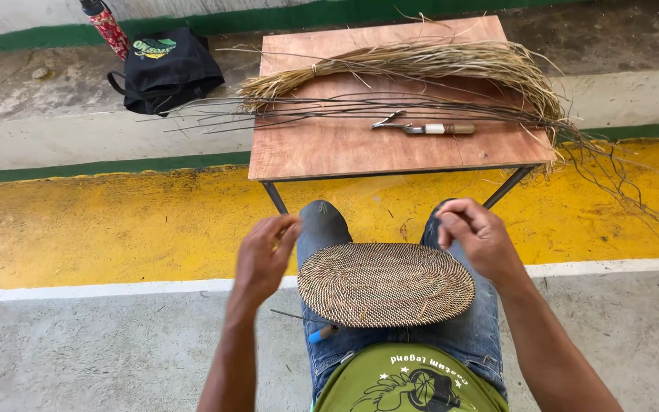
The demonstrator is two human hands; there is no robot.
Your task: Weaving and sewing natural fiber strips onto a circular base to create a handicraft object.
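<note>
An oval woven mat (385, 284) of dark and pale fibre lies flat on my lap, across both knees. My left hand (263, 255) hovers just left of the mat's edge, fingers loosely curled with nothing seen in them. My right hand (478, 235) is raised above the mat's right edge, fingers bent inward, and I cannot see anything held in it. A thin tool with a blue handle (320, 333) pokes out beside my left thigh under the mat.
A small wooden table (329, 145) on metal legs stands ahead. On it lie a bundle of pale straw fibres (421, 65), dark thin reeds (329, 107) and a wooden-handled tool (436, 128). A black bag (165, 69) and a red bottle (108, 27) rest on the concrete ledge at left.
</note>
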